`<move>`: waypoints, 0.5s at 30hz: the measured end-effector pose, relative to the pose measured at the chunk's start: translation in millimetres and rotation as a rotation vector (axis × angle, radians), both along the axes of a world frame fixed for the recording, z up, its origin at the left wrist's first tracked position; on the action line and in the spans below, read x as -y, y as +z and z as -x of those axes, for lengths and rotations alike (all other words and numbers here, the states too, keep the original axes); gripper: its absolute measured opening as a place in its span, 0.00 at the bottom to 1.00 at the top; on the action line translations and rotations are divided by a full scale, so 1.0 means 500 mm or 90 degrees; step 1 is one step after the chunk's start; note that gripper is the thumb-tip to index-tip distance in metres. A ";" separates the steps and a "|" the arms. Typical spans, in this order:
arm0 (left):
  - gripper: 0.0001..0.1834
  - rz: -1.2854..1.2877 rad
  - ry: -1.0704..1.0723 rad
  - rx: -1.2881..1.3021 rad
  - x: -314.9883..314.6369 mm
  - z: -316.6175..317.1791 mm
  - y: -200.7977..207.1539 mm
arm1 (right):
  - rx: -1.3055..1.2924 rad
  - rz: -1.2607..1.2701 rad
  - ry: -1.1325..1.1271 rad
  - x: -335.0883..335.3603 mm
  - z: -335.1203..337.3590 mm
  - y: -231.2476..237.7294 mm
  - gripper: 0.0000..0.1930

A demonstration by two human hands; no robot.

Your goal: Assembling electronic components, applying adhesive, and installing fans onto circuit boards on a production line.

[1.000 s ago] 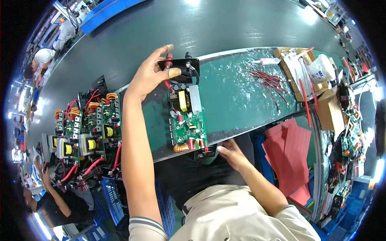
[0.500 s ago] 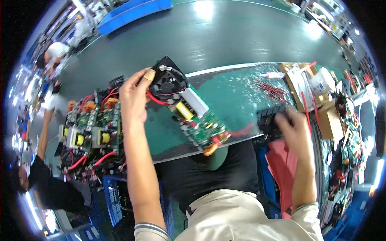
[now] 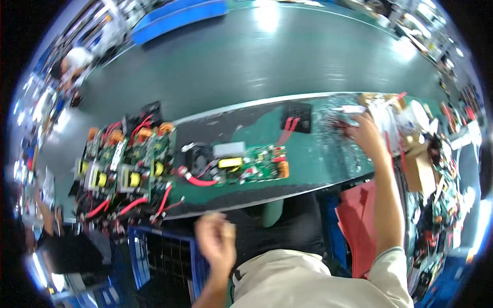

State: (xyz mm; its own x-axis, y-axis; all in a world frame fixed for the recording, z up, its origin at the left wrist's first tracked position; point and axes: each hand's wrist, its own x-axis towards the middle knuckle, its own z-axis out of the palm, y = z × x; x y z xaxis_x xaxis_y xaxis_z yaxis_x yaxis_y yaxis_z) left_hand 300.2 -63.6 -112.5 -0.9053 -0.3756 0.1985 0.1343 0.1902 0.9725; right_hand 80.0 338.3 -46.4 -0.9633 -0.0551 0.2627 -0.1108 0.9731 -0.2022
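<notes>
A green circuit board [image 3: 262, 165] lies flat on the bench before me, with a grey heat sink, a yellow transformer and an orange coil. A black fan [image 3: 197, 158] and thick red cable adjoin its left end. Beyond the board lies a black panel [image 3: 297, 118], two red wires stretching between them. My right hand [image 3: 368, 137] reaches over a bundle of thin dark-red wires [image 3: 340, 127], its fingers apart and nothing visibly held. In front of the bench edge hovers my left hand [image 3: 216, 241], over my lap; motion smears its fingers.
Several similar boards [image 3: 126, 159] stand crowded at the left. At the right are a white tub [image 3: 414, 117], a cardboard box [image 3: 420, 167] and more electronic parts. Pink-red sheets [image 3: 357, 220] hang beside my right arm. Below the bench sits a blue crate [image 3: 141, 256]; another person works at far left.
The board and fan have gone from my left hand onto the bench. My left hand has dropped toward my lap. The black panel now lies behind the board, and my right hand has moved farther away.
</notes>
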 end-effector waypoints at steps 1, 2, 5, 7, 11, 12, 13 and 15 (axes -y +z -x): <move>0.22 0.042 -0.180 0.139 -0.010 -0.044 -0.019 | 0.015 -0.019 0.011 -0.024 -0.005 -0.010 0.17; 0.22 0.034 -0.301 0.211 -0.045 -0.049 -0.004 | 0.030 -0.004 0.022 -0.046 -0.007 -0.020 0.14; 0.25 0.228 -0.585 0.203 -0.076 -0.095 -0.069 | 0.059 0.010 0.030 -0.054 0.021 -0.047 0.08; 0.24 0.187 -0.576 0.247 -0.072 -0.106 -0.097 | 0.037 0.002 0.025 -0.062 0.028 -0.071 0.03; 0.23 0.149 -0.584 0.431 -0.070 -0.078 -0.101 | -0.034 -0.032 0.033 -0.058 0.029 -0.044 0.05; 0.23 0.153 -0.602 0.422 -0.077 -0.071 -0.093 | -0.042 -0.019 0.029 -0.064 0.029 -0.031 0.05; 0.23 0.173 -0.601 0.375 -0.088 -0.064 -0.087 | -0.040 0.029 0.024 -0.074 0.032 -0.025 0.04; 0.23 0.196 -0.609 0.321 -0.105 -0.049 -0.082 | -0.004 0.161 -0.003 -0.076 0.032 -0.014 0.04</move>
